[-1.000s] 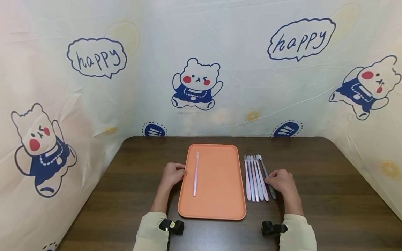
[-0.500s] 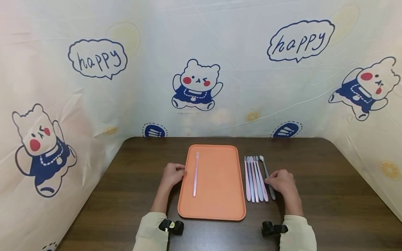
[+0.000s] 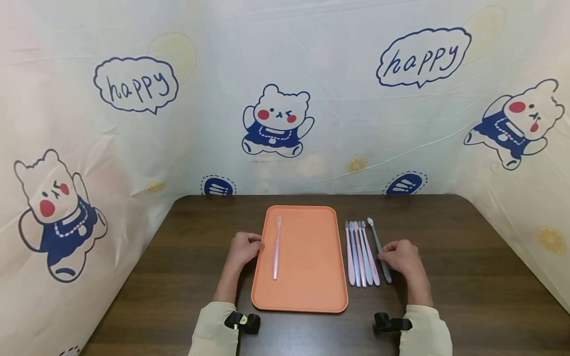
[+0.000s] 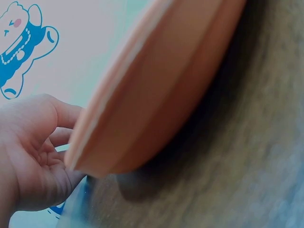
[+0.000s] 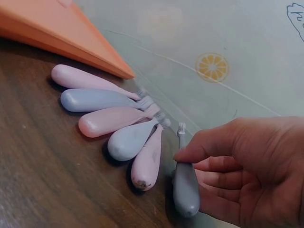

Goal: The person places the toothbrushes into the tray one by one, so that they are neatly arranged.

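Note:
My left hand [image 3: 245,247] holds the left edge of an orange tray [image 3: 311,257], its fingers partly hidden behind the rim in the left wrist view. A pink toothbrush [image 3: 276,252] lies lengthwise on the tray's left side. On the right, my right hand [image 3: 401,254] pinches a grey toothbrush [image 5: 186,187] by its handle between thumb and fingers, bristle end pointing away from me. Just left of it, several pink and blue toothbrushes lie side by side in a fan, among them a light blue toothbrush [image 5: 130,141] and a pink toothbrush [image 5: 146,164] with a dark-marked handle end.
The dark wooden table [image 3: 178,277] carries everything. Behind it and at both sides hangs a pale curtain [image 3: 338,64] printed with bears and "happy" bubbles. Black wrist cameras sit on both cuffs, such as the one at the right cuff [image 3: 392,322].
The grey toothbrush's bristle end has swung right, away from the row, with my right hand still pinching the handle. My left hand and the tray have stayed in place.

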`<state>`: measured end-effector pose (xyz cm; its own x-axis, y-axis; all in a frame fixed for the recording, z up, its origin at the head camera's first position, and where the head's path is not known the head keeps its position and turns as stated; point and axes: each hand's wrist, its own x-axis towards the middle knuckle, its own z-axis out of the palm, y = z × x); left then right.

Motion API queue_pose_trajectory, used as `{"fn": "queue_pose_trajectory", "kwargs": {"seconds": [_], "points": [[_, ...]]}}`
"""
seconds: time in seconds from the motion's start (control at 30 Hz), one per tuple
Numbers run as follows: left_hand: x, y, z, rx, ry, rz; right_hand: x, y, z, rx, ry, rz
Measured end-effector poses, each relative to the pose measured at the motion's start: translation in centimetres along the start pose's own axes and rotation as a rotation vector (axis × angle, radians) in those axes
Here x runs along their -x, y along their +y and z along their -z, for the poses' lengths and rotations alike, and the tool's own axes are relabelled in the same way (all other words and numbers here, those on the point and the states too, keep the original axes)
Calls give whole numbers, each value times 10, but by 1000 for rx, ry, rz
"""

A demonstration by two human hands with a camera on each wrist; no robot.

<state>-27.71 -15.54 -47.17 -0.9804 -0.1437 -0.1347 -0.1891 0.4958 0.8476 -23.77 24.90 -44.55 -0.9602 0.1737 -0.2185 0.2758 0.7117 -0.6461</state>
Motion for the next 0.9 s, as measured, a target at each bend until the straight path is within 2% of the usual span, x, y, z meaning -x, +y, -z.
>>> {"fn": "queue_pose_trajectory", "kwargs": {"seconds": [0.33,0.9], "points": [[-1,-2,0,-5,6,-7,-2,2,-1,-153,-41,0],[0,-2,0,-8,3,-17,1,-6,0,-226,-69,5]]}}
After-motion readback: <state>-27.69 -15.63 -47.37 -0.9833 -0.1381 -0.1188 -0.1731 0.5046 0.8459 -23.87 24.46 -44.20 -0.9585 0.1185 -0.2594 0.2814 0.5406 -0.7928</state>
